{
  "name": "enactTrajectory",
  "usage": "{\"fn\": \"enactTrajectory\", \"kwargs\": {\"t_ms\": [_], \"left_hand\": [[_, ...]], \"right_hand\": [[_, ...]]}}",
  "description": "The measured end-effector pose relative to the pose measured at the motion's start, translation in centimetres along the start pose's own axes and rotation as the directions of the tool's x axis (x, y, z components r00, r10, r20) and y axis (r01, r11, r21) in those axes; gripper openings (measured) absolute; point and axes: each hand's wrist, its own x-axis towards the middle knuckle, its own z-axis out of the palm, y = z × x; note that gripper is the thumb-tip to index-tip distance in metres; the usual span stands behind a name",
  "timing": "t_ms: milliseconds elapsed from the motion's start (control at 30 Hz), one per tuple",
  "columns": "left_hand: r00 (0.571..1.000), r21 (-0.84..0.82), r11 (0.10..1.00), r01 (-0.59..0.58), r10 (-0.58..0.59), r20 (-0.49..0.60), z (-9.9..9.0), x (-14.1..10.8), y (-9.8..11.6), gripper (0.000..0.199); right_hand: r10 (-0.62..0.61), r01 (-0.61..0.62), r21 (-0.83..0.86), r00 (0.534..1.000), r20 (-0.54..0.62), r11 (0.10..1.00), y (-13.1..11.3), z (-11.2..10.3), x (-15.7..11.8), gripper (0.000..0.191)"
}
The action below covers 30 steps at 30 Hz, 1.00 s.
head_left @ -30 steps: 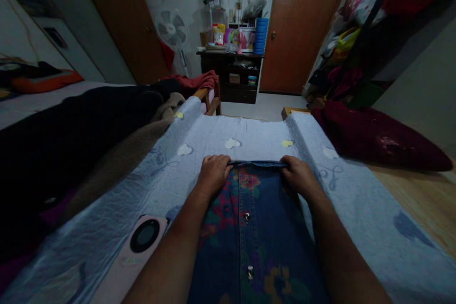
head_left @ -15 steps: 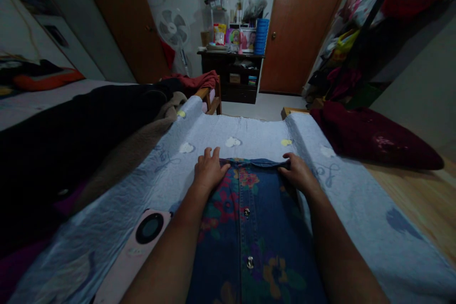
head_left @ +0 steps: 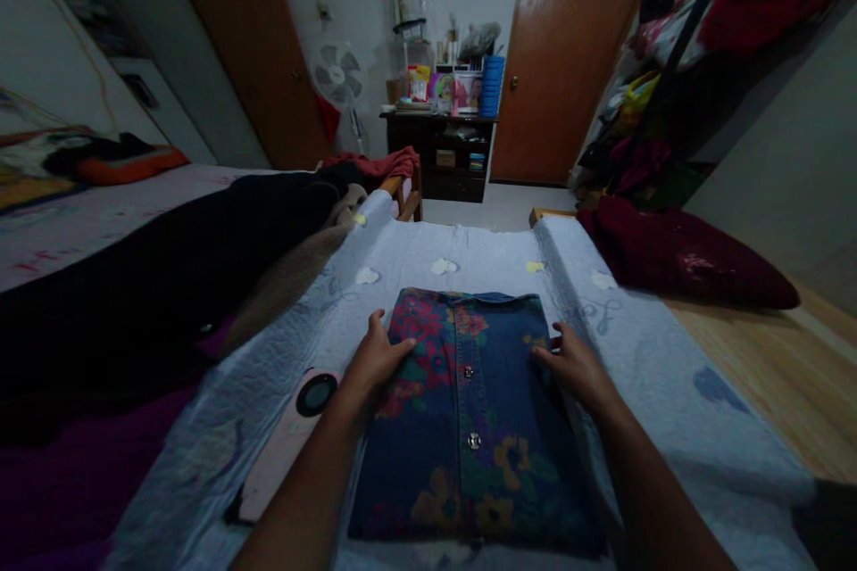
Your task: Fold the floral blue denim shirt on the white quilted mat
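A folded blue denim garment (head_left: 482, 401) with red, yellow and purple flower prints lies flat before me, its button strip running down the middle. My left hand (head_left: 383, 355) is at its upper left edge, thumb stretched over the cloth and fingers apart beside it. At the opposite edge, my right hand (head_left: 570, 363) has its thumb on or just over the fabric and its other fingers along the side. Whether any fingertips reach beneath the garment is hidden. Left of it, partly behind my left forearm, lies a pink device with a round dark dial (head_left: 316, 394).
A pale blue cloth with hearts (head_left: 482, 241) lies under the garment. To the right, a maroon cushion (head_left: 689, 259) rests on a wooden surface (head_left: 743, 339). Dark clothing (head_left: 254, 232) is heaped at left. Behind stand a fan (head_left: 338, 76) and a dark cabinet (head_left: 435, 165).
Both hands have let go of the garment's far edge and come back toward me along its sides. That edge now lies flat, and the near edge has come into view.
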Motion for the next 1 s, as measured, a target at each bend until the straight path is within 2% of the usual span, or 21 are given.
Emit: {"fn": "enactTrajectory", "kwargs": {"t_ms": [67, 167, 267, 367, 500, 600, 700, 767, 867, 1000], "left_hand": [[0.998, -0.074, 0.995, 0.062, -0.062, 0.006, 0.1, -0.9, -0.5, 0.069], [0.993, -0.161, 0.981, 0.104, -0.094, 0.066, 0.1, -2.4, -0.7, 0.048], [0.984, -0.200, 0.968, 0.151, -0.127, 0.127, -0.2, -4.1, -1.0, 0.044], [0.984, -0.185, 0.974, 0.128, -0.102, 0.147, -0.9, -5.7, -1.6, 0.045], [0.986, -0.231, 0.969, 0.086, -0.050, 0.157, -1.4, -7.5, -2.0, 0.052], [0.981, -0.328, 0.940, 0.091, -0.027, 0.194, -1.0, -8.3, -1.8, 0.049], [0.966, -0.407, 0.907, 0.109, 0.000, 0.258, -0.3, -8.7, -1.7, 0.049], [0.969, -0.421, 0.902, 0.095, 0.013, 0.247, 0.1, -8.7, -1.7, 0.048], [0.972, -0.471, 0.878, 0.086, 0.030, 0.233, 0.5, -8.7, -1.2, 0.043], [0.957, -0.549, 0.817, 0.179, -0.015, 0.290, 0.5, -8.9, 0.1, 0.044]], "right_hand": [[0.010, -0.010, 0.009, 1.000, -0.003, 1.000, 0.2, 0.0, -1.6, 0.070], [0.049, -0.051, 0.071, 0.998, 0.036, 0.996, 0.5, 0.1, -3.9, 0.058], [0.068, -0.082, 0.132, 0.992, 0.102, 0.988, 0.6, 0.3, -5.7, 0.044], [-0.010, 0.002, 0.119, 0.998, 0.064, 0.993, 0.5, 0.7, -7.1, 0.036], [-0.175, 0.176, 0.026, 0.984, -0.011, 0.984, -0.6, 1.7, -8.7, 0.043], [-0.300, 0.293, -0.144, 0.953, -0.034, 0.945, -1.8, 2.8, -9.8, 0.054], [-0.365, 0.349, -0.288, 0.931, -0.001, 0.892, -2.6, 4.0, -10.8, 0.054], [-0.382, 0.366, -0.324, 0.924, 0.015, 0.873, -2.8, 4.5, -11.1, 0.053], [-0.402, 0.392, -0.289, 0.915, 0.025, 0.874, -2.7, 4.7, -11.1, 0.053], [-0.338, 0.341, -0.092, 0.940, 0.046, 0.936, -2.4, 3.7, -9.9, 0.055]]}}
